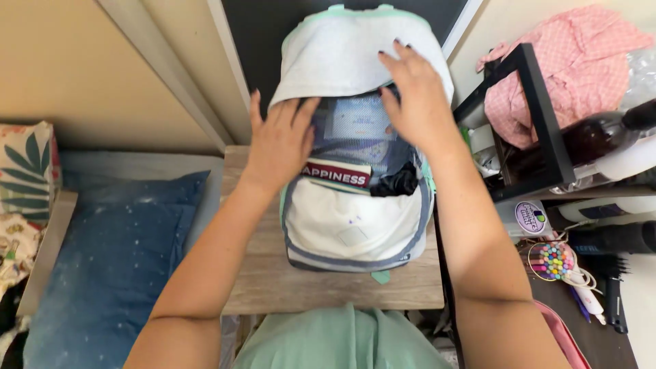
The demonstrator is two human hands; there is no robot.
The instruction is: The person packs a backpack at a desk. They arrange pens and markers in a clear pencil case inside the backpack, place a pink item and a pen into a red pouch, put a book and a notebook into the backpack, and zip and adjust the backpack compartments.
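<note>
A pale grey backpack (352, 229) with mint trim stands open on a small wooden table (273, 280). Its top flap (342, 55) is thrown back against the wall. My left hand (280, 140) rests flat on the left edge of the opening, fingers spread on the flap. My right hand (417, 99) presses on the right side of the flap and the opening, holding it apart. Inside the bag I see a book with a dark red band (336, 175), a black bundle (396, 184) and a mesh inner pocket (359, 119).
A blue pillow (113, 260) and a leaf-print cushion (24, 167) lie at the left. At the right stands a black shelf frame (547, 123) with pink checked cloth (567, 68), a dark bottle (601, 133), tubes, a colourful beaded item (555, 261) and a hairbrush (611, 239).
</note>
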